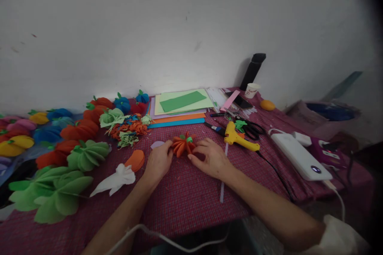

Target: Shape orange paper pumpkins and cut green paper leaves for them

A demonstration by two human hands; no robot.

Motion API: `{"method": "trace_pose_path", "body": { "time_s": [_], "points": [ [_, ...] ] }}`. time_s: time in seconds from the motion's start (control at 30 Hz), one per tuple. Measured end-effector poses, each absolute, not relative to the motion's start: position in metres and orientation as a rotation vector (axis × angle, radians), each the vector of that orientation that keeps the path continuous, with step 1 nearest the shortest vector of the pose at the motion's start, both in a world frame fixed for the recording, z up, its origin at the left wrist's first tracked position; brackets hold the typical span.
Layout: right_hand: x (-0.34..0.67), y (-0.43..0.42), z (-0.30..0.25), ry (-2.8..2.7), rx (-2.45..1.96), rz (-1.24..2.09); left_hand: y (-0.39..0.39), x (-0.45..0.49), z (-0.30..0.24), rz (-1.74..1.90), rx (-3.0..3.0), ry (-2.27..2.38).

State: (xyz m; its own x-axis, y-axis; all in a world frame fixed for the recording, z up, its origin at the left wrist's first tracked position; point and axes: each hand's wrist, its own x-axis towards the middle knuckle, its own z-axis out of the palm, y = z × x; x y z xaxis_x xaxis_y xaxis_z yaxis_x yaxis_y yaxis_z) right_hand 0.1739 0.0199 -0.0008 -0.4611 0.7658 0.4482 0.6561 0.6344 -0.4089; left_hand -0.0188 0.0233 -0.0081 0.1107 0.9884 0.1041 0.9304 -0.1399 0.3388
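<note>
A small orange paper pumpkin (182, 144) with a green stem piece sits on the red checked cloth (185, 195). My left hand (159, 162) grips its left side with curled fingers. My right hand (209, 158) pinches its right side with fingertips. A stack of orange paper discs (135, 159) lies just left of my left hand, and a pale disc (157, 144) lies behind it.
Many finished paper pumpkins (80, 129) in orange, green, blue and yellow fill the left. Coloured paper sheets (179, 107) lie at the back. A yellow glue gun (237, 137), scissors (251, 127), a white power bank (299, 155) and a paper cup (252, 89) stand to the right.
</note>
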Motion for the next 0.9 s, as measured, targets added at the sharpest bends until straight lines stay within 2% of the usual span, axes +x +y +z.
{"method": "trace_pose_path", "body": {
  "time_s": [0.33,0.63,0.9],
  "points": [
    [0.179,0.032,-0.013,-1.868,-1.363,0.591,0.024,-0.022,-0.009,0.424,2.247,1.910],
    [0.181,0.043,-0.024,-1.918,-1.307,0.615,0.025,-0.022,-0.010,0.404,2.228,1.881],
    [0.183,0.041,-0.020,-1.928,-1.237,0.456,0.024,-0.021,-0.008,0.366,2.241,1.942]
  ]
}}
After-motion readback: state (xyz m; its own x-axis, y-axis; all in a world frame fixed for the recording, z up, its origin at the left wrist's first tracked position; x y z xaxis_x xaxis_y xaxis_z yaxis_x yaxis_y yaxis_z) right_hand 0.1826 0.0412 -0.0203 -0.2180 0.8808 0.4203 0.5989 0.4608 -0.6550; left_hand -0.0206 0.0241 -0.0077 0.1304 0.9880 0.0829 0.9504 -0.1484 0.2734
